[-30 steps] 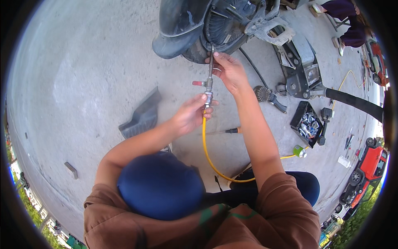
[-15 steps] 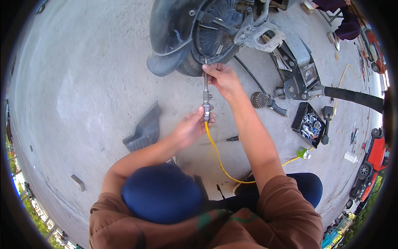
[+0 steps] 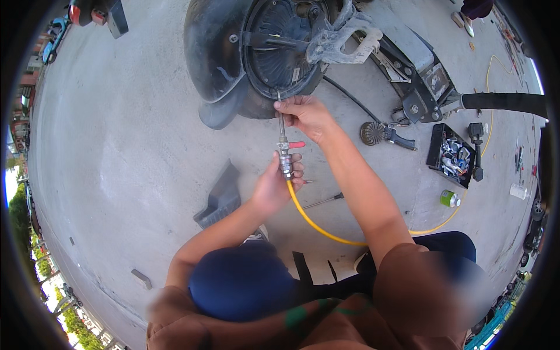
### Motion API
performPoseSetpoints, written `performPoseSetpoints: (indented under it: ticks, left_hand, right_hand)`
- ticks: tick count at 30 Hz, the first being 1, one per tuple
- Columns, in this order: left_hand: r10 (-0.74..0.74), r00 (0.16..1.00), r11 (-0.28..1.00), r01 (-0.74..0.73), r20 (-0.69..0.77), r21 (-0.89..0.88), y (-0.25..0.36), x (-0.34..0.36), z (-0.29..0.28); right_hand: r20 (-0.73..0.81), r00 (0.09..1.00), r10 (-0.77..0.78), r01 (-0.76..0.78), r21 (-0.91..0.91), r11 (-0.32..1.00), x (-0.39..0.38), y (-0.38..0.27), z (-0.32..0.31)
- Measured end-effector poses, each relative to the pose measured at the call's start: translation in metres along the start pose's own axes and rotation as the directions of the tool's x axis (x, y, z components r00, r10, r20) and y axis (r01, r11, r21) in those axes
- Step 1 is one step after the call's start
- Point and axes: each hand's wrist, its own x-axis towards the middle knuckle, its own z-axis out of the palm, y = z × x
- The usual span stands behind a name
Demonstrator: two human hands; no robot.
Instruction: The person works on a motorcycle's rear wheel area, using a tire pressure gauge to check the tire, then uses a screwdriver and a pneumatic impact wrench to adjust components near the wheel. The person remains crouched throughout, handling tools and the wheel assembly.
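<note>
My left hand [image 3: 275,185] is wrapped round the lower end of a metal air hose nozzle [image 3: 284,153], where a yellow hose [image 3: 313,223] joins it. A red valve lever [image 3: 297,144] sticks out to the right of the nozzle, just above those fingers. With thumb and fingers pinched together, my right hand [image 3: 309,115] grips the nozzle's thin upper end. That tip meets the lower rim of a dusty black scooter wheel [image 3: 279,70]; whether it sits on a valve stem is too small to tell. A black fender [image 3: 211,64] lies left of the wheel.
A floor jack [image 3: 408,76] with a long black handle stands right of the wheel. Nearby lie an inflator gun [image 3: 385,135], a black box [image 3: 452,154] of small parts and a green can [image 3: 449,199]. A grey plastic panel [image 3: 220,195] lies left of my left forearm.
The red lever now shows on the nozzle's right side, where it was not visible before. Both hands keep their grips. The whole view has shifted, and the wheel sits further left.
</note>
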Motion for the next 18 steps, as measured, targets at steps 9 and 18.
performPoseSetpoints:
  ticks: [9, 18]
  left_hand:
    - [0.072, 0.997, 0.973, -0.067, -0.014, 0.223, 0.011, -0.002, -0.011]
    - [0.294, 0.956, 0.796, -0.24, -0.007, 0.556, 0.0, 0.0, 0.0]
  right_hand:
    - [0.004, 0.998, -0.065, 0.063, 0.141, 0.988, -0.004, 0.007, 0.007]
    - [-0.044, 0.997, -0.061, 0.062, 0.028, 0.998, 0.003, 0.001, 0.006]
